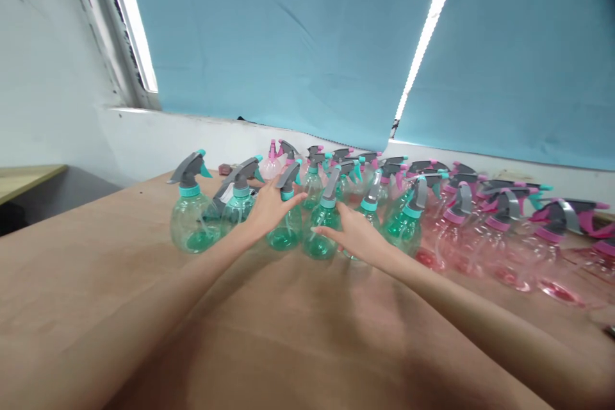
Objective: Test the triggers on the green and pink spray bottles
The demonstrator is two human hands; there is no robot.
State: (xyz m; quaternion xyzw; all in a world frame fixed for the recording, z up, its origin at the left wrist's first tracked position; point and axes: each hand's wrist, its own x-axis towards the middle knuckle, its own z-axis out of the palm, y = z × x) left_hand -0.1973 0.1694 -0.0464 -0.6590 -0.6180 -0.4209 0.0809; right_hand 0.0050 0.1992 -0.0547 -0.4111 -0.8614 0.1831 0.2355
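Note:
My left hand (266,210) is at a green spray bottle (284,234) with a grey trigger head and turquoise collar. Its thumb stretches out across the front near the collar, while the other fingers are partly hidden by the bottle. To the right, my right hand (354,229) has its thumb on the front of another green spray bottle (319,240) and its fingers at that bottle's side. Both bottles stand upright on the table. Behind my right hand, a further green bottle (369,208) is partly covered.
Two green bottles, one at the far left (195,221) and another beside it (235,208), stand left of my hands. Several pink bottles (500,246) crowd the right, with more rows behind. The brown tabletop (298,333) meets a wall under blue sheeting (288,32).

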